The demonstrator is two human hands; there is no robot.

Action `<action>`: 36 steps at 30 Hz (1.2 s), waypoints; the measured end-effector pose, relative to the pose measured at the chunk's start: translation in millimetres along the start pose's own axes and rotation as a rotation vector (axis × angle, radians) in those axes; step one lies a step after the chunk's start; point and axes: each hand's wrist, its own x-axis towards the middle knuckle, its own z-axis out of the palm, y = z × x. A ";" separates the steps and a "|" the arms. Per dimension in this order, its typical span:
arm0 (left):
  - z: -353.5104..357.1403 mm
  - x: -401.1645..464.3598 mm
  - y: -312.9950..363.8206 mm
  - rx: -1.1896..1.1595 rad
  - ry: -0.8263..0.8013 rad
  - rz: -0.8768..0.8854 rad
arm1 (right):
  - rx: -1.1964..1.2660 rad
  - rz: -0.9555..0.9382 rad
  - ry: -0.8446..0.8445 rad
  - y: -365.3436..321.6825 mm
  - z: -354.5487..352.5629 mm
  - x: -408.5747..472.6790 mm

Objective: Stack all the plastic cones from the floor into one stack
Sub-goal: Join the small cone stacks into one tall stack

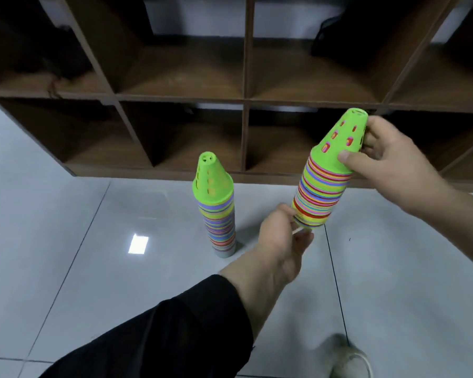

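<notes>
cones: two multicoloured stacks, each capped by a green cone with holes.
held stack (325,175): off the floor, right of centre, tilted, tip up and to the right, open base down and to the left.
standing stack (216,211): upright on the grey tiled floor (66,241), just in front of the brown shelf unit (243,99), left of the held stack and well apart from it.
right hand (388,159): clamped on the top green cone of the held stack, thumb on the near rim, fingers curled round the far side near the tip.
left hand (281,241): at the bottom rim of the held stack, fingers curled at the lowest cones; blurred, so exact contact was unclear but it looked like a grip or steadying pinch.
key relation: standing stack's tip lay down and left of the held stack's open base; left hand was the nearer one to it. long axes did not match, one vertical, one leaning right.
next move, my read: swing the held stack upright, bring its base over the standing tip, lower it on.
risk: tall floor stack could tip if hit off-axis.
writing: no brand, label or text readable anywhere.
other: black sleeve (175,336) on left arm, shoe (347,358) at bottom edge.
</notes>
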 end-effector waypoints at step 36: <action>-123.4 -89.5 102.3 0.732 0.204 0.522 | 0.031 -0.173 -0.128 -119.4 157.4 25.9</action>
